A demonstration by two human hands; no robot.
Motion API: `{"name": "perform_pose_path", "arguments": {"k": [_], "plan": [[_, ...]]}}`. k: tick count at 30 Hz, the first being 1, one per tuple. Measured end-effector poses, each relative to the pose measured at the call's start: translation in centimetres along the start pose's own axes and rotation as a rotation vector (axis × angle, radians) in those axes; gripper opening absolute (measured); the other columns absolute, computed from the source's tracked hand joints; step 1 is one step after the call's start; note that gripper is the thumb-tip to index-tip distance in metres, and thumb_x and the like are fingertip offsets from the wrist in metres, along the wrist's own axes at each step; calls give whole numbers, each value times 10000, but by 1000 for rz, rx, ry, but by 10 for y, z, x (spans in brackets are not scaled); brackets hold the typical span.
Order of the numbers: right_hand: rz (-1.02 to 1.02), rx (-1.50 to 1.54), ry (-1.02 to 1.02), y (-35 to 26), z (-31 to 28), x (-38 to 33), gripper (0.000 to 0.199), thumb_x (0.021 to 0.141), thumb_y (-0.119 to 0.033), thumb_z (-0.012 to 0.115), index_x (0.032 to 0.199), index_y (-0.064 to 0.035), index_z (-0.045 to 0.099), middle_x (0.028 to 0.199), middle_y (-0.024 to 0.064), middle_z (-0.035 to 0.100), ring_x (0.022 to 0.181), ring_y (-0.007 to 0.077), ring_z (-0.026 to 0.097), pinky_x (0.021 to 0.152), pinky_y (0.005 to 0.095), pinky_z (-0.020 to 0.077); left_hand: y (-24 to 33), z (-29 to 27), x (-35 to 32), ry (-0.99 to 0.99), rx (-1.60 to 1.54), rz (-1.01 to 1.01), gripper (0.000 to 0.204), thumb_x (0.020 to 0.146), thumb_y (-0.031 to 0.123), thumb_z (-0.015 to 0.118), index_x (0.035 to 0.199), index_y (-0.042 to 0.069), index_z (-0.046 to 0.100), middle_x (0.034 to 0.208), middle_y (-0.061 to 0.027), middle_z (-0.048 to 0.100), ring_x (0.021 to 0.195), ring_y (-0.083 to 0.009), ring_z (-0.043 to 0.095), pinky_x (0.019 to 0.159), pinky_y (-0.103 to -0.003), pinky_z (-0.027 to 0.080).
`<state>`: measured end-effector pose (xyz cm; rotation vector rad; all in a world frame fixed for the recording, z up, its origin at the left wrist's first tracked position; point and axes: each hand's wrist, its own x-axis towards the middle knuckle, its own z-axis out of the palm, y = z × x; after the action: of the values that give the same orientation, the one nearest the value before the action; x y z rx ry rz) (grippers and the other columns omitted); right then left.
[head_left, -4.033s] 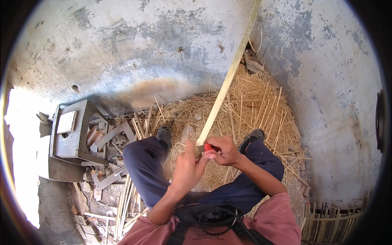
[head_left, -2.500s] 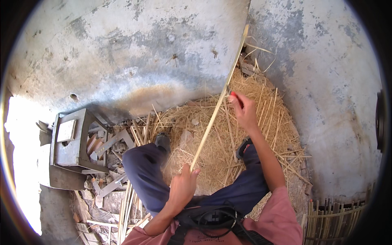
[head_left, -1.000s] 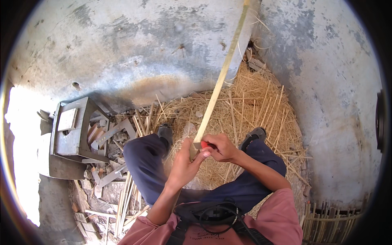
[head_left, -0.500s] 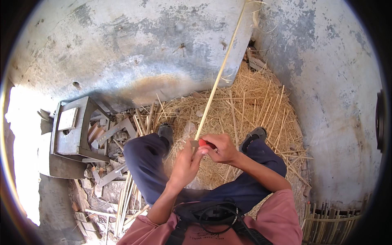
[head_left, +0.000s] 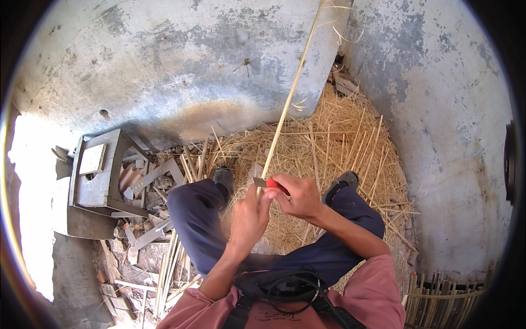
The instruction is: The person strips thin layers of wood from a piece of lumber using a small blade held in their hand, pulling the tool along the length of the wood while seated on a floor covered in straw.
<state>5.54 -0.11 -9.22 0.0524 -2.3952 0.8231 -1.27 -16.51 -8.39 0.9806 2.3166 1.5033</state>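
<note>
A long pale bamboo strip [head_left: 285, 112] runs from my hands up and away, slanting slightly right, with thin curled shavings [head_left: 348, 35] hanging near its far end. My left hand [head_left: 249, 218] is closed round the near part of the strip. In my right hand [head_left: 298, 196] is a knife with a red handle [head_left: 276, 185]. Its short grey blade [head_left: 259, 181] lies across the strip, just above my left fingers. The two hands meet at the thumbs. Where the strip ends below my left hand is hidden.
Straw-like shavings [head_left: 339, 142] and loose strips cover the floor between my feet. A wooden stool [head_left: 96, 186] lies tipped at left, beside rubble and sticks [head_left: 170, 268]. Worn walls [head_left: 181, 60] stand ahead and right. A bundle of bamboo pieces [head_left: 446, 301] is at lower right.
The strip's far end has swung slightly left. Both hands have shifted a little, and more of the knife blade shows above my left fingers. Both grips are kept.
</note>
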Motion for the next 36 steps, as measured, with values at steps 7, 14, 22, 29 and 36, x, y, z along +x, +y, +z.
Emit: {"name": "perform_pose_path", "arguments": {"k": [7,14,22,29,36], "plan": [[-5,-69,47,4,-8,16,236,929,-277,783,966,-49,733,808,92,728,616,263,698,538,361,523,-1,-2,0,-21,5,-34,348,1062,275,659,970,-40,541,555,-219,549,527,-453,607,477,-492,397],[-24,-65,53,13,-8,18,247,939,-307,774,973,-65,733,799,80,725,601,258,687,528,365,508,-3,-3,-3,-14,10,-35,324,1063,258,655,971,-28,534,598,-236,575,559,-475,602,501,-521,405],[5,-64,85,25,-15,27,243,964,-300,749,948,-60,719,741,77,696,568,205,665,509,333,483,-6,-3,-15,-41,45,-85,313,1083,262,616,975,-26,555,610,-232,573,578,-467,604,528,-517,421],[13,-58,105,43,-20,35,294,1010,-340,697,981,-48,726,628,81,616,507,196,579,494,342,432,-12,-9,-27,-121,70,-164,320,1098,270,583,975,-25,566,615,-215,547,583,-448,585,566,-483,430],[165,-62,107,75,-22,40,328,1044,-375,655,1088,-61,739,631,60,629,513,196,592,500,364,427,-24,-11,-52,-162,99,-205,337,1076,307,616,989,-13,558,634,-256,595,649,-505,628,575,-568,431]]}}
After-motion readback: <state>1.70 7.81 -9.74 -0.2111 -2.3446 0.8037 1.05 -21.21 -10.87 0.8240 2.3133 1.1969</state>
